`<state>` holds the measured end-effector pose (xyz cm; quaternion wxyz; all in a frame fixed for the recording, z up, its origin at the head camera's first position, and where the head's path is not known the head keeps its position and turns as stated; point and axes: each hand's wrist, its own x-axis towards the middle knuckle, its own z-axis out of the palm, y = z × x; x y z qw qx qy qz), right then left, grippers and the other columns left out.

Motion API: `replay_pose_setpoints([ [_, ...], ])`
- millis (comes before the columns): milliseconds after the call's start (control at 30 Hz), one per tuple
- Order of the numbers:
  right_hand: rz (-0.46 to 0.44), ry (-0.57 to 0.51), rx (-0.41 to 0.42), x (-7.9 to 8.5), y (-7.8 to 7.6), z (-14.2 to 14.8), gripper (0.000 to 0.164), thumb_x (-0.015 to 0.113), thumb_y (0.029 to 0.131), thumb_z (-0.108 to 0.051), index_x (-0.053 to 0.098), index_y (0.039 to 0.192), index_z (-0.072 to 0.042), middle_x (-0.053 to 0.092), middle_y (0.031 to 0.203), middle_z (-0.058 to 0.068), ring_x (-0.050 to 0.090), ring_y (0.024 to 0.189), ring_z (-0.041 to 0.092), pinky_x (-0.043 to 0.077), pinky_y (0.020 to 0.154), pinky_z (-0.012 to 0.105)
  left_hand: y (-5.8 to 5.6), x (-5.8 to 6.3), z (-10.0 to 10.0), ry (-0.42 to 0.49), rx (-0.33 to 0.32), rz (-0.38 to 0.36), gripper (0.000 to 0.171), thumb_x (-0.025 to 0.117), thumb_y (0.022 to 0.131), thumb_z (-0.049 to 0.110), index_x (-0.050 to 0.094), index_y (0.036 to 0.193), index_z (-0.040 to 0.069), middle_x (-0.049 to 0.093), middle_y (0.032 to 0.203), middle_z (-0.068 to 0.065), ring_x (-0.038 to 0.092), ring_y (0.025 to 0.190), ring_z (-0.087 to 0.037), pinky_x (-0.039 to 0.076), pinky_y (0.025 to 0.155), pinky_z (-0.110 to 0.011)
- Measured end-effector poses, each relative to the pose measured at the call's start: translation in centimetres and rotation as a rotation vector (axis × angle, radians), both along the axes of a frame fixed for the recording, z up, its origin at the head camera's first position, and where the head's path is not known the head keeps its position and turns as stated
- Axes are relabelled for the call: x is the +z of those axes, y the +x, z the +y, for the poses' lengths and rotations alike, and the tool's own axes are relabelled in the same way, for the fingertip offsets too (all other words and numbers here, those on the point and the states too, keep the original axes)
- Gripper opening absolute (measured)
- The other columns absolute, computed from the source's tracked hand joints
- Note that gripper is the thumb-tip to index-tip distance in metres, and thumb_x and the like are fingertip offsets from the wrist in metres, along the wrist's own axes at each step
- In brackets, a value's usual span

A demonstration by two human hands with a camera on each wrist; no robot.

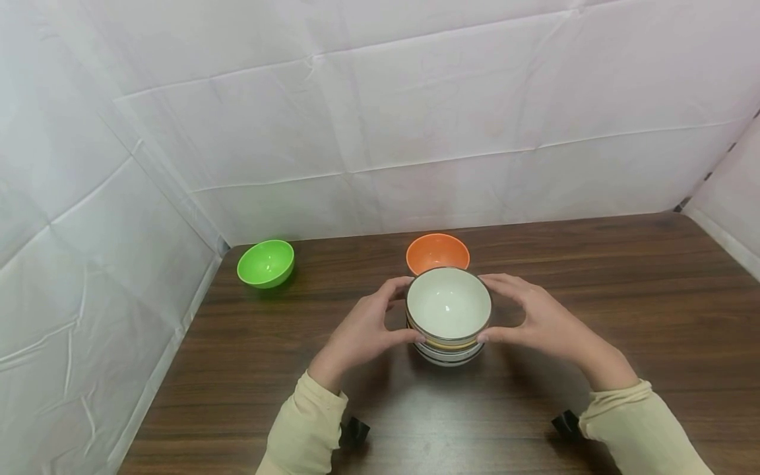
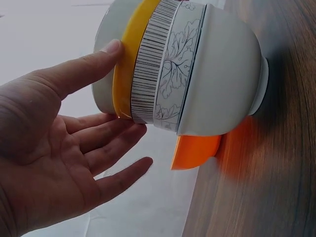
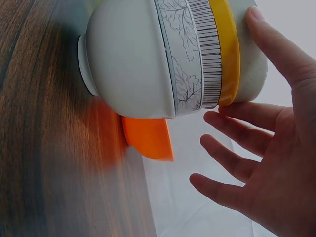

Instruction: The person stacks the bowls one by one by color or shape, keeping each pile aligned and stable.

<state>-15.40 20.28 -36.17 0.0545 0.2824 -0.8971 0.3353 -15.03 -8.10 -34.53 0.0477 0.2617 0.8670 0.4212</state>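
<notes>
A stack of nested bowls stands upright on the dark wooden table. Its top bowl is pale inside with a dark rim. Below it the left wrist view shows a yellow-rimmed bowl with black stripes, then a white bowl with a leaf-pattern band. My left hand holds the top bowl from the left, thumb in front, fingertips behind near the yellow rim. From the right, my right hand holds it likewise, its thumb on the pale wall; the lower fingers stand apart from the stack in the right wrist view.
An orange bowl sits right behind the stack, partly hidden by it. At the far left corner stands a green bowl. White sheeting hangs behind the table and along its sides.
</notes>
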Motion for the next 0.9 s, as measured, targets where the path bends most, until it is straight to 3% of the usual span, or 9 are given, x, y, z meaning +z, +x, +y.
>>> replay_pose_setpoints([
  [200,0.001,0.004,-0.006,-0.03,0.07,0.07,0.084,0.081,0.069,-0.044,0.052,0.134,0.0,0.054,0.134,0.02,0.046,0.124,0.037,0.043,0.094,0.067,-0.07,-0.21,-0.04,-0.024,0.015,0.008,0.078,0.082,0.073,0.02,0.041,0.139,0.01,0.053,0.139,-0.008,0.052,0.123,-0.022,0.046,0.104,-0.042],
  [433,-0.002,0.014,-0.005,0.0,0.06,0.05,0.083,0.079,0.071,-0.046,0.051,0.135,-0.001,0.055,0.134,0.02,0.046,0.123,0.037,0.042,0.094,0.067,-0.07,-0.3,-0.1,-0.012,0.025,-0.004,0.078,0.083,0.073,0.02,0.042,0.138,0.011,0.055,0.138,-0.009,0.055,0.12,-0.03,0.048,0.101,-0.045],
  [900,-0.005,0.045,0.029,-0.02,-0.07,0.22,0.081,0.077,0.075,-0.043,0.047,0.138,-0.001,0.051,0.139,0.02,0.041,0.128,0.038,0.04,0.098,0.066,-0.1,-0.26,-0.07,-0.033,0.037,0.002,0.078,0.083,0.073,0.021,0.042,0.138,0.012,0.055,0.138,-0.008,0.056,0.119,-0.027,0.049,0.1,-0.042],
])
